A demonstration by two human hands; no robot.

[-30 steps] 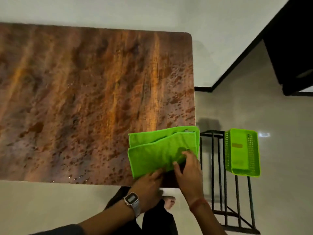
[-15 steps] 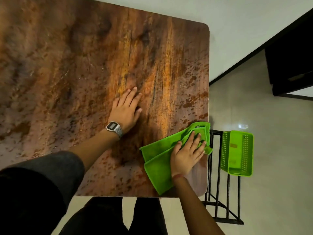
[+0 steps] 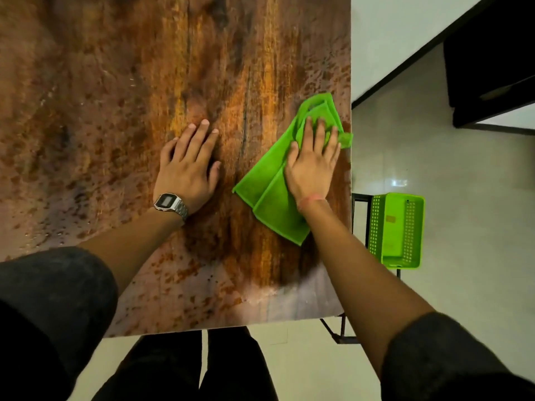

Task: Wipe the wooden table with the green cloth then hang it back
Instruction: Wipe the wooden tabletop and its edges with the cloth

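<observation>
Our right hand (image 3: 314, 166) now lies flat, fingers spread, on the green cloth (image 3: 273, 195) — half a second ago it pressed the cloth nearer the table's near edge, so we have pushed it away toward 12 o'clock along the right rim. The left hand (image 3: 188, 163) stays open, palm down on the wooden table (image 3: 115, 111), gripping nothing. We judge wiping has just begun; the surface toward 9 o'clock remains — hanging comes later.
</observation>
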